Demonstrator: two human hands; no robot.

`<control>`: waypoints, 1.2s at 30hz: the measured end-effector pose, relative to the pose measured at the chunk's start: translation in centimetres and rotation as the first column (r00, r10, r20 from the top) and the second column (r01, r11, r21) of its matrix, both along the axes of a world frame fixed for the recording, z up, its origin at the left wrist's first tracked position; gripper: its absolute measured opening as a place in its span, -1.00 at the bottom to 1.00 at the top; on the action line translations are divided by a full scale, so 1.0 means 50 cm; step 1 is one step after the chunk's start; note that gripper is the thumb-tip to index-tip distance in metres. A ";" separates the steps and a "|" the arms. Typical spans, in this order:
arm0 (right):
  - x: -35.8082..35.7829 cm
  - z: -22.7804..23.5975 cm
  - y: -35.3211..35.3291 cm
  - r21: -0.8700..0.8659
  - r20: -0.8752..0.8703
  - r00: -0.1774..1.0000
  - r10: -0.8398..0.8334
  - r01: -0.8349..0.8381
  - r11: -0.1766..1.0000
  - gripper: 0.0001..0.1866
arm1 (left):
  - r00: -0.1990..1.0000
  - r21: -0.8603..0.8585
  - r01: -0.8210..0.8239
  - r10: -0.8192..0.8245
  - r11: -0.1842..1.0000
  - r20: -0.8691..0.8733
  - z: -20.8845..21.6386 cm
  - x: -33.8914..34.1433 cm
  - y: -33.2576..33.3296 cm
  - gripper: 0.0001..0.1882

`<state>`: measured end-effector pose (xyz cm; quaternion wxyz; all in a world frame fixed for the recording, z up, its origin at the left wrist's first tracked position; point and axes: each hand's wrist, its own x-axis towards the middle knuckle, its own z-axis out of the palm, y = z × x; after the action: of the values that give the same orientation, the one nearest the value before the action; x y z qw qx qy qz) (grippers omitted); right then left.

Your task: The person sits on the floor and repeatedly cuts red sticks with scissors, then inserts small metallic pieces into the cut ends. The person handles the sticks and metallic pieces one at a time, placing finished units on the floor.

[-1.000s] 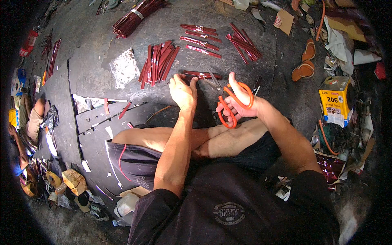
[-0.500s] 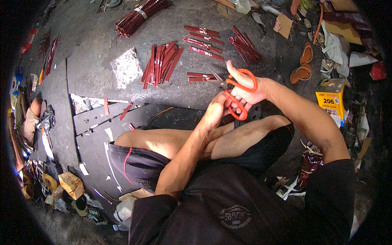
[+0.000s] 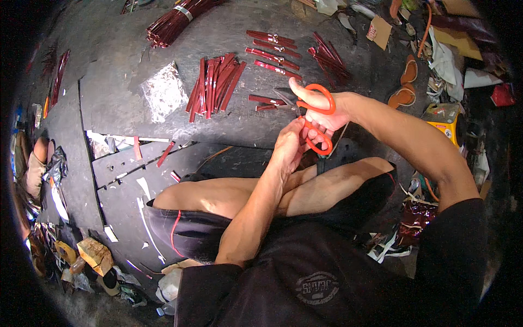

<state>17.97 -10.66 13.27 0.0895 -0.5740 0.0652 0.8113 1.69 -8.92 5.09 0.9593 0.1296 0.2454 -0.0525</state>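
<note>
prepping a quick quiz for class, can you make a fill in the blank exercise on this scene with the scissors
1. The right hand grips scissors whose handles are ____.
2. The left hand touches the ____ handle loop.
3. The loose dark red strips lie on the ____.
4. Beside them lies a crumpled sheet of silver ____.

Missing words: orange; lower; floor; foil
</note>
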 end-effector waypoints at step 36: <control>-0.009 0.137 -0.269 0.053 0.983 0.159 0.091 -0.724 0.688 -0.32 | 0.748 0.871 -0.408 0.648 0.275 0.145 0.121 -0.063 0.294 -0.94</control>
<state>17.54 -24.12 20.11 0.0251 -0.8745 -0.3906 0.2865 -1.48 5.77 11.13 0.6804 0.4943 0.3785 0.3865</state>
